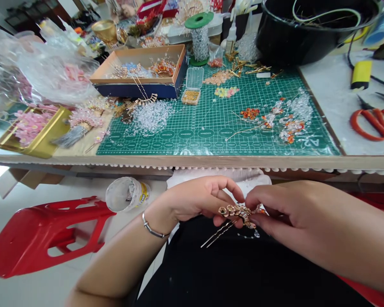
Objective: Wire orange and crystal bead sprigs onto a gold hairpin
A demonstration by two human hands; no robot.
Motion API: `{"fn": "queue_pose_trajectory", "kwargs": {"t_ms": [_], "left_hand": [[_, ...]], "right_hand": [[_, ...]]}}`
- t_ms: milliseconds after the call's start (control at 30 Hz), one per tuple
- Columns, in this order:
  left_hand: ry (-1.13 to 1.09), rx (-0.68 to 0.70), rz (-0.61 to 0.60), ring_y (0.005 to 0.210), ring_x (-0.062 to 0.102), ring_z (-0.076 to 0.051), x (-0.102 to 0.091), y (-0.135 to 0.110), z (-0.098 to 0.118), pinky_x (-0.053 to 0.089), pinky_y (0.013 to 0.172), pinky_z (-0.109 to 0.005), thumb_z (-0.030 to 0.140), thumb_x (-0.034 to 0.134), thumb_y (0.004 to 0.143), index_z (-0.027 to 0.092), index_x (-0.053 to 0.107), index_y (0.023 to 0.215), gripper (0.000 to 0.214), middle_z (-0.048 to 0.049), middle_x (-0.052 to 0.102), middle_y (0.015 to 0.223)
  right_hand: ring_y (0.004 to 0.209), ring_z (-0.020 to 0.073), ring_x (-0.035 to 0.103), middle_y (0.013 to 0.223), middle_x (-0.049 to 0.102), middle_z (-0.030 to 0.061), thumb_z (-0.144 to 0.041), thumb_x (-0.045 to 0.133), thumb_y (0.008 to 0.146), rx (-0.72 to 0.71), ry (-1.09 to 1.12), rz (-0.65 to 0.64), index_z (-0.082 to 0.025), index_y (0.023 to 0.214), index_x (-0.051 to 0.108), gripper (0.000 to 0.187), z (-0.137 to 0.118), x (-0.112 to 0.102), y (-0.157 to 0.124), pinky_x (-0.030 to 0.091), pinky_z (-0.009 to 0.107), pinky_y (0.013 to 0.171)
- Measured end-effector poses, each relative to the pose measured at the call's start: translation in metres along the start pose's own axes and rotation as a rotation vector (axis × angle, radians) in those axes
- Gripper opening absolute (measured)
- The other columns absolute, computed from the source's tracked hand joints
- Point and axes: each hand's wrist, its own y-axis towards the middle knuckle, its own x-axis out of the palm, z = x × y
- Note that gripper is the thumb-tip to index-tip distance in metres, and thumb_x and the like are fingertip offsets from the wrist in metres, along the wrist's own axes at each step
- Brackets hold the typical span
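Note:
Below the table edge, over my lap, both hands meet on a small gold hairpin ornament (235, 213) with two long prongs pointing down-left and orange and clear beads on its head. My left hand (200, 198), a silver bangle on its wrist, pinches the ornament's left side with curled fingers. My right hand (275, 209) pinches its right side, fingers closed together on the beaded part.
A green cutting mat (211, 123) on the table carries beads, clear crystal piles (153, 113) and beaded sprigs (288, 119). A cardboard box lid (141, 68), red-handled scissors (373, 123) and a black bowl (294, 34) stand around it. A red stool (41, 234) and a white tub (126, 194) lie on the floor at left.

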Motion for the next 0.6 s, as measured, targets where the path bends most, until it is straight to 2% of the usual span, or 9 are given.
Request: {"fn": "queue_pose_trajectory", "kwargs": {"t_ms": [200, 300, 433, 600], "left_hand": [[-0.017, -0.045, -0.038, 0.059, 0.064, -0.008, -0.003, 0.006, -0.001, 0.040, 0.049, -0.016, 0.022, 0.082, 0.076, 0.018, 0.058, 0.101, 0.035, -0.0013, 0.076, 0.075], [-0.010, -0.015, 0.030, 0.069, 0.069, -0.012, -0.002, 0.005, -0.003, 0.038, 0.052, -0.018, 0.021, 0.083, 0.072, 0.018, 0.058, 0.101, 0.038, -0.0012, 0.074, 0.077], [0.050, 0.040, 0.141, 0.070, 0.066, -0.011, 0.003, 0.000, 0.003, 0.041, 0.063, -0.022, 0.015, 0.081, 0.075, 0.018, 0.058, 0.096, 0.032, -0.0004, 0.072, 0.078], [0.124, 0.148, 0.157, 0.071, 0.062, -0.010, 0.004, -0.002, 0.023, 0.045, 0.071, -0.025, 0.015, 0.083, 0.074, 0.018, 0.054, 0.091, 0.034, 0.0008, 0.069, 0.077]], "right_hand": [[0.050, 0.0143, 0.059, 0.060, 0.063, -0.0006, -0.020, 0.051, 0.090, -0.001, -0.033, -0.034, -0.023, 0.076, 0.063, 0.019, -0.005, -0.003, 0.002, 0.031, 0.029, 0.048], [0.048, 0.0146, 0.057, 0.061, 0.065, -0.0006, -0.021, 0.051, 0.090, 0.000, -0.004, -0.047, -0.024, 0.076, 0.063, 0.019, -0.004, -0.002, 0.001, 0.032, 0.029, 0.048], [0.049, 0.0160, 0.057, 0.061, 0.064, -0.0015, -0.027, 0.049, 0.091, 0.046, -0.002, -0.064, -0.026, 0.075, 0.062, 0.021, -0.004, 0.001, 0.000, 0.032, 0.029, 0.047], [0.056, 0.0195, 0.063, 0.065, 0.067, 0.0003, -0.030, 0.047, 0.091, 0.134, -0.010, -0.167, -0.027, 0.077, 0.065, 0.024, -0.007, -0.001, 0.009, 0.035, 0.030, 0.052]]}}
